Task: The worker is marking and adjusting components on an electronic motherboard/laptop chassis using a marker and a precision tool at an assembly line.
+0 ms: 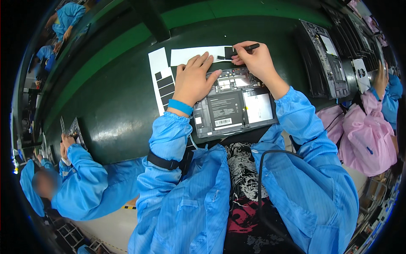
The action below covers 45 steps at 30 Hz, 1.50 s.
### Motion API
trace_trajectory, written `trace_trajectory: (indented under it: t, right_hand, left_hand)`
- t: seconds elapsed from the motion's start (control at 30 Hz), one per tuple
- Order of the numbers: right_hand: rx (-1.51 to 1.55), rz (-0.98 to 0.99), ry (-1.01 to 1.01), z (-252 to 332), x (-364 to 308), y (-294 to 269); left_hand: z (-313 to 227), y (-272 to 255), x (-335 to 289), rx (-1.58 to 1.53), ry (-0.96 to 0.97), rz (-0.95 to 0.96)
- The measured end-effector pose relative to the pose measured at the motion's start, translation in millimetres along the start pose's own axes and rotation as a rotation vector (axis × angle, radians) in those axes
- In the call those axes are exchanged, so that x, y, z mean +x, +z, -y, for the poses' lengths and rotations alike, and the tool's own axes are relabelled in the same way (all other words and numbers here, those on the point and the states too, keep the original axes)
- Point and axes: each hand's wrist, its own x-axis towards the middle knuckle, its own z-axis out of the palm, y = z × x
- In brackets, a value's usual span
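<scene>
An opened laptop base (203, 122) lies in front of me, its dark battery (226, 109) and circuit board uncovered. My left hand (192, 78) rests flat with fingers stretched out, fingertips on a white backing sheet (182, 54) and thumb over the laptop's upper left edge. In a pinch, my right hand (256, 59) holds a slim black pen-shaped tool (253, 47) above the sheet's right end. Black rectangular stickers (229, 51) sit at that end, close to my fingertips. Whether the tool touches them, I cannot tell.
Another white strip with black stickers (166, 89) lies left of the laptop. Stacked laptop bases (323, 59) stand on the right of the dark green table (114, 101). Co-workers sit on both sides, one in blue (84, 182), one in pink (368, 135).
</scene>
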Motion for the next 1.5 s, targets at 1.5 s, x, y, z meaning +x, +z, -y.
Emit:
trace_trajectory:
  t: [1.5]
  right_hand:
    - [0.164,0.231,-0.047,-12,-32,-55]
  left_hand:
    - [-61,-16,29,-0.404,-0.416,0.227]
